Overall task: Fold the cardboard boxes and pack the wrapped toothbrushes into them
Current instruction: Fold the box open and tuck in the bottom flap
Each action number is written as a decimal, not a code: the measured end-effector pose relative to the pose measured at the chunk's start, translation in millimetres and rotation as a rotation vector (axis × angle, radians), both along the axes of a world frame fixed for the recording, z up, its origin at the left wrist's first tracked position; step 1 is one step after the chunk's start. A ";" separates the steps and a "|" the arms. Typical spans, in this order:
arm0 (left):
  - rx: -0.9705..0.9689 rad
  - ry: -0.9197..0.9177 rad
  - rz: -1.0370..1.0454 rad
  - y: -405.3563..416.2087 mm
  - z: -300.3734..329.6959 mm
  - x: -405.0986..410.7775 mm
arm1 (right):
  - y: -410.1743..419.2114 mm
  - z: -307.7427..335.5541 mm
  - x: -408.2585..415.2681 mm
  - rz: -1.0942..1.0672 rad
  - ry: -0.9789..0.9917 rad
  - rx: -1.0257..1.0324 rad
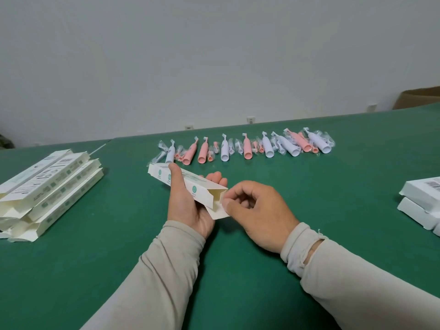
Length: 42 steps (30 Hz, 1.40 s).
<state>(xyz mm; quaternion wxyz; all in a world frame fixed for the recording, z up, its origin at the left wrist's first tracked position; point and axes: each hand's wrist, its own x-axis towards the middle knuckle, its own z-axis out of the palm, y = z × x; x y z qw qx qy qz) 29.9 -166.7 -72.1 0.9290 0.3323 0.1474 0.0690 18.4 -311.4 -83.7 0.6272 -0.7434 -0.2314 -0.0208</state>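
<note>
A long white cardboard box [202,189] with pale green print is held above the green table, its near end open. My left hand [188,206] grips the box from below, thumb across its top face. My right hand [257,210] pinches the flap at the open near end between thumb and forefinger. Several wrapped toothbrushes [245,148], pink and white, lie in a row across the table behind the box.
A pile of flat unfolded boxes [47,189] lies at the left of the green table [214,270]. Closed white boxes [421,206] are stacked at the right edge. A brown carton [419,97] stands beyond the table at the far right. A grey wall runs behind.
</note>
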 end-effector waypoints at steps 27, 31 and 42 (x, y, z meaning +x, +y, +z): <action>0.179 -0.284 -0.143 -12.1 0.1 -4.0 | 2.0 -2.1 0.9 -0.167 -0.078 -0.081; 0.160 -0.299 -0.214 -15.2 -3.6 -2.0 | 3.1 -2.5 2.5 -0.205 -0.080 -0.035; 0.028 -0.225 -0.140 -14.8 -0.6 -0.4 | -2.8 3.7 0.6 -0.120 -0.141 0.002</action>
